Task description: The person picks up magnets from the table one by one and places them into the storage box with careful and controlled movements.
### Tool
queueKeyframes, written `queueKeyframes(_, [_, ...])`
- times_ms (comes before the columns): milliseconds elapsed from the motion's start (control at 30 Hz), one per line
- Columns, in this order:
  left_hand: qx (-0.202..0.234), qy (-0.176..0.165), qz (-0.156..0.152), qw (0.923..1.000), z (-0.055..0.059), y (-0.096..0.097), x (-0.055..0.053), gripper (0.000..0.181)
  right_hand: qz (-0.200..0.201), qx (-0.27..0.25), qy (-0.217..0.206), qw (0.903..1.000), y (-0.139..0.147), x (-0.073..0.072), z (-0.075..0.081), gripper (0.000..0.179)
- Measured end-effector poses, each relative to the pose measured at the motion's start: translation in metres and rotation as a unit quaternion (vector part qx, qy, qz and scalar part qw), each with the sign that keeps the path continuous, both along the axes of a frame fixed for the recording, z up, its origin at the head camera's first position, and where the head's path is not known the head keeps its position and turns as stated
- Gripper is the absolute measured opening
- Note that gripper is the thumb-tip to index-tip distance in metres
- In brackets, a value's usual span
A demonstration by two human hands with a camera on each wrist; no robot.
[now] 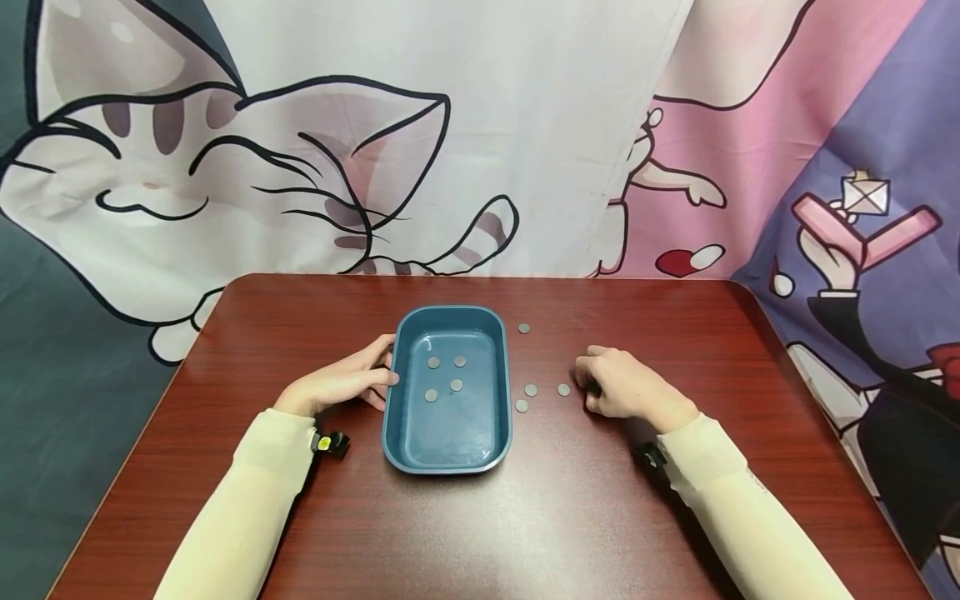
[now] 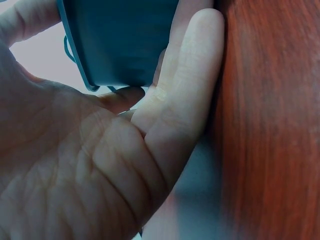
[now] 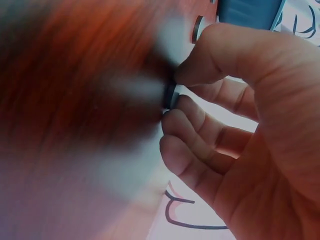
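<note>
Nearest, two pale sleeves (image 1: pixel 240 500) are reaching over a brown table (image 1: pixel 450 550). The left hand (image 1: pixel 337 385) is gripping the left side of a blue tray (image 1: pixel 465 437), thumb at the rim; too hard a pull there could be tipping the tray and setting its contents sliding. The right hand (image 1: pixel 630 387) is pinching a small coin (image 3: pixel 171 96) between thumb and fingertips at the table's surface — whether it is clearing the wood, the pictures are not telling. So thin an edge is probably giving little purchase, so the coin could be slipping free.

Three loose coins (image 1: pixel 531 390) are lying between the tray and the right hand, one just beside the fingertips — a stray knuckle could be knocking it away. Four coins (image 1: pixel 431 396) are resting apart inside the tray. Farther back, a single coin (image 1: pixel 523 328) is lying near the tray's right side, and a printed curtain (image 1: pixel 562 167) is hanging behind everything.
</note>
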State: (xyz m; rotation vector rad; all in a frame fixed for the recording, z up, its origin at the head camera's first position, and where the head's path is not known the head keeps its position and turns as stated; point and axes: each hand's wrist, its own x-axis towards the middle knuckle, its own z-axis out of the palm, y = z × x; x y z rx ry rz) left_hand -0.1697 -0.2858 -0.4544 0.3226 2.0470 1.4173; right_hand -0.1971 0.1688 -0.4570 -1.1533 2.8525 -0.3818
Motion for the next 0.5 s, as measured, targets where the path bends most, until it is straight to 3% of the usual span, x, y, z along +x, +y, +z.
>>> queueKeyframes(200, [0.001, -0.001, 0.001, 1.0, 0.0, 0.0, 0.0, 0.068, -0.008, 0.001, -0.015, 0.9999, 0.004, 0.003, 0.001, 0.023])
queueKeyframes(500, [-0.004, -0.001, 0.001, 1.0, -0.001, -0.001, 0.0, 0.07, 0.012, -0.02, -0.006, 0.9997, -0.003, 0.006, 0.011, 0.022])
